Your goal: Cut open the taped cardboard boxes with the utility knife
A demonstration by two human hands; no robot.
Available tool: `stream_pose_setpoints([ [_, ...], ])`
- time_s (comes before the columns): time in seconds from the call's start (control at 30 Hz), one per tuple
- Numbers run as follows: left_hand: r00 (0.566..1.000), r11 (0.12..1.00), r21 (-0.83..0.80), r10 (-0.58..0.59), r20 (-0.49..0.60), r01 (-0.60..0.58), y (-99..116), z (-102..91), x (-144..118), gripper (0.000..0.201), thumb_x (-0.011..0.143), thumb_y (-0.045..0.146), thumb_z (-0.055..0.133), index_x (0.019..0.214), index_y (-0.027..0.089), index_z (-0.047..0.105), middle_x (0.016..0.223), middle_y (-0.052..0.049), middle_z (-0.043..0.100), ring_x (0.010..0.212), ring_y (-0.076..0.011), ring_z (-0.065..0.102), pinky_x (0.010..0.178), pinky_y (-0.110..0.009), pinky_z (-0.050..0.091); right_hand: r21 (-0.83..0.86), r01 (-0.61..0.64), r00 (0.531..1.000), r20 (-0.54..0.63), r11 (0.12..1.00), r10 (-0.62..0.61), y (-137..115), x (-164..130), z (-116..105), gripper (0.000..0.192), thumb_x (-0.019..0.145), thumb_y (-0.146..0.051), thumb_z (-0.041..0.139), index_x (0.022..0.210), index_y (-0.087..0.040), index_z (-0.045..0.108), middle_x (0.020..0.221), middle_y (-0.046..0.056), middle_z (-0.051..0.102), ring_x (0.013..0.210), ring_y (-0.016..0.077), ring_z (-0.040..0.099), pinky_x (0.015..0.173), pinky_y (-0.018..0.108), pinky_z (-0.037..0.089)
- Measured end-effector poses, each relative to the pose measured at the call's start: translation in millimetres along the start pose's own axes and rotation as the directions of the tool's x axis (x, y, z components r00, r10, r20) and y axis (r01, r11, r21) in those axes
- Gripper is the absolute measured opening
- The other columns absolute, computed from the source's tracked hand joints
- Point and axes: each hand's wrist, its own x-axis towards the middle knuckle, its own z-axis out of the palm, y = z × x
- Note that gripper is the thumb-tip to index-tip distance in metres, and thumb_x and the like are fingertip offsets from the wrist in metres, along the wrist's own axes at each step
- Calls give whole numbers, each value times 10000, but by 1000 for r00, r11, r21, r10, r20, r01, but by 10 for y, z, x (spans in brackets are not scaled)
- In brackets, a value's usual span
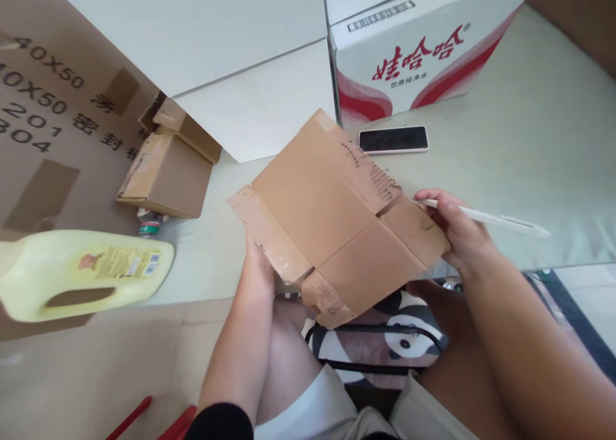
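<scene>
Head cam, looking down at the lap: both hands are on a flattened cardboard (337, 215) piece, held up in the air over the knees and the near edge of the surface (529, 138). Left hand (257, 267) props it from underneath at the lower left edge, grip closed on the card with the fingers hidden behind it. Right hand (455, 228) pinches the right corner, and the same grip also has a white pen (491, 217) tucked in, sticking out to the right.

My take on handling: it looks light and fairly stiff, but it's creased into panels, so it'll probably fold along those lines if you only hold one side. Torn corrugated edge up top and old tape on the corners look weak, so I'd hold the flat panels, two opposite edges like now.

Around it: phone (393, 139) lying on the surface just past the card, a printed carton (414, 49) behind that, a small box (166, 170) and a yellow jug (81, 270) off to the left.
</scene>
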Motion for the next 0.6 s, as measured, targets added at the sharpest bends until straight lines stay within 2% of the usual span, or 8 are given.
stream_pose_setpoints([
  [0.1,994,978,-184,-104,-43,95,56,22,70,524,798,746,599,731,232,674,756,-31,764,706,-224,698,669,-383,572,18,28,998,55,999,-29,13,-10,6,503,580,-611,827,897,-254,669,806,7,730,626,181,670,547,309,545],
  [0.2,998,953,-300,-63,-31,51,82,100,169,425,881,627,590,761,232,690,717,-4,752,739,-196,701,721,-353,570,54,76,995,54,996,-79,62,-10,31,520,559,-657,826,843,-264,636,808,6,726,676,205,682,598,338,578],
  [0.27,997,939,-337,-73,-12,65,74,175,239,380,904,557,595,754,222,692,702,-2,752,727,-189,702,728,-348,569,52,90,996,13,995,-91,99,-24,42,509,534,-622,859,784,-267,593,740,-11,700,641,199,660,571,329,574],
  [0.33,993,933,-340,-116,32,120,50,253,299,326,898,480,617,737,206,691,718,-13,763,694,-201,707,720,-369,573,49,49,998,-41,998,-47,118,-58,45,513,496,-541,913,747,-259,564,628,-45,639,497,142,557,460,276,511],
  [0.4,988,924,-350,-136,72,153,25,318,340,258,876,410,623,744,201,697,736,-23,770,688,-214,722,721,-385,583,42,-12,999,-53,999,14,107,-112,49,515,487,-511,932,705,-246,549,494,-81,523,359,76,348,331,231,364],
  [0.47,986,911,-381,-130,100,159,14,356,358,217,840,391,613,772,207,705,764,-30,778,715,-222,739,730,-383,596,18,-43,998,-37,999,44,70,-186,56,500,518,-526,920,667,-236,540,398,-109,385,325,45,192,283,212,238],
  [0.53,986,893,-424,-111,122,153,20,366,358,233,806,410,590,806,211,713,807,-44,787,763,-240,753,755,-394,608,-8,-54,998,-31,999,54,22,-289,50,483,550,-540,904,647,-229,548,356,-114,316,318,39,168,278,199,203],
  [0.6,982,878,-449,-105,155,165,35,356,347,272,790,421,560,830,205,720,853,-65,792,834,-271,762,801,-425,612,-57,-108,994,-35,992,107,-31,-427,1,497,568,-579,888,596,-221,544,324,-95,311,302,41,205,276,194,218],
])
